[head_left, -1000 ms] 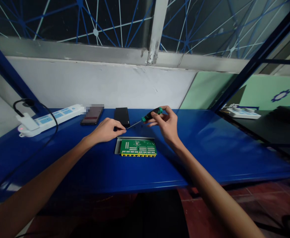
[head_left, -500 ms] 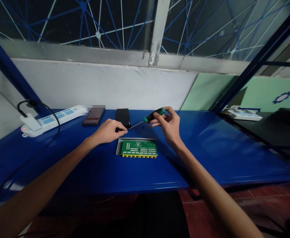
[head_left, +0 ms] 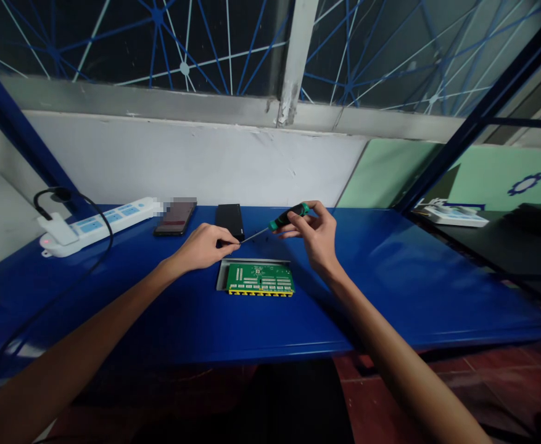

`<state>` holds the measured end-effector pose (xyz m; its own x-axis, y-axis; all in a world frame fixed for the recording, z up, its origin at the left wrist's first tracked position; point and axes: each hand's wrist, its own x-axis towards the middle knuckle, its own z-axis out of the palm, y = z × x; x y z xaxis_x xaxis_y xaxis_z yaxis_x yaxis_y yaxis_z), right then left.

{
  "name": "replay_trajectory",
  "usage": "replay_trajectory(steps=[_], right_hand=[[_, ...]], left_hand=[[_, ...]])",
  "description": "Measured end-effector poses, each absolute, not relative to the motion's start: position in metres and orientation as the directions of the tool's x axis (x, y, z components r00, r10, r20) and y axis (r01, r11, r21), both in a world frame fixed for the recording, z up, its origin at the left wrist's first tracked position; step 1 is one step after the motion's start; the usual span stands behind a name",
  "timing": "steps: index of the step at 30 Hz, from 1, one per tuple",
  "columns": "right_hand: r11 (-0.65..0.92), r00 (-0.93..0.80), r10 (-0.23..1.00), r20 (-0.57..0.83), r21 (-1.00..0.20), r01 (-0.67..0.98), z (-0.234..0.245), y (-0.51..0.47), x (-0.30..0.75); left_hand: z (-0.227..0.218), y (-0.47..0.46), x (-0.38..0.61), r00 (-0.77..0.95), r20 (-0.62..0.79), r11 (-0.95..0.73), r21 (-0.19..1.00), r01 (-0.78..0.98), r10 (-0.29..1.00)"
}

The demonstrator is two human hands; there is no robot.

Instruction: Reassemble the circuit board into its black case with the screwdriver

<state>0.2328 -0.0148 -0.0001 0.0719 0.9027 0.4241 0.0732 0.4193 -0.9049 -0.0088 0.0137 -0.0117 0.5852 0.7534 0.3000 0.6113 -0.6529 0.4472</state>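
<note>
My right hand (head_left: pixel 317 231) is wrapped round the green and black handle of a screwdriver (head_left: pixel 289 217). Its thin shaft slants down to the left. At the tip, thumb and forefinger of my left hand (head_left: pixel 208 245) are pinched together; whatever they hold there is too small to make out. Just below both hands lies a green circuit board (head_left: pixel 261 277) with a row of yellow ports along its front edge. It rests in a shallow grey metal tray (head_left: pixel 223 274). Several tiny dark pieces (head_left: pixel 266 238) lie on the table beneath the screwdriver.
Behind my left hand are a black flat box (head_left: pixel 229 221) and a phone (head_left: pixel 176 216). A white power strip (head_left: pixel 108 222) with a plugged-in black cable (head_left: pixel 106 246) stands at the left of the blue table (head_left: pixel 390 277). White devices (head_left: pixel 455 216) sit at the far right.
Hardly anything differs. The left fingertips and the screwdriver tip have shifted very slightly to the right, still together, and the whole view has moved a little.
</note>
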Motion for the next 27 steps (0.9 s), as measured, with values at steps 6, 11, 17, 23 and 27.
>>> replay_trajectory(steps=[6,11,17,23,27], right_hand=[[0.434,0.071,0.897,0.436,-0.9,0.042,0.0008,-0.0146,0.2328],[0.414,0.095,0.905,0.414,-0.91,0.027,0.0032,-0.0157,0.232],[0.437,0.129,0.895,0.428,-0.898,-0.053,0.0048,-0.0155,0.2332],[0.431,0.153,0.896,0.418,-0.9,-0.065,0.0052,-0.0147,0.2336],[0.421,0.159,0.902,0.402,-0.9,-0.112,0.0056,-0.0146,0.2337]], left_hand=[[-0.0112,0.0131,-0.008,0.572,0.315,-0.649,0.46,0.606,0.757],[-0.0091,0.0117,-0.008,0.565,0.34,-0.656,0.476,0.586,0.752],[-0.0065,0.0083,-0.0065,0.546,0.441,-0.701,0.482,0.525,0.712],[-0.0089,0.0072,-0.0038,0.506,0.55,-0.746,0.443,0.498,0.664],[-0.0097,0.0065,-0.0023,0.498,0.582,-0.762,0.425,0.488,0.643]])
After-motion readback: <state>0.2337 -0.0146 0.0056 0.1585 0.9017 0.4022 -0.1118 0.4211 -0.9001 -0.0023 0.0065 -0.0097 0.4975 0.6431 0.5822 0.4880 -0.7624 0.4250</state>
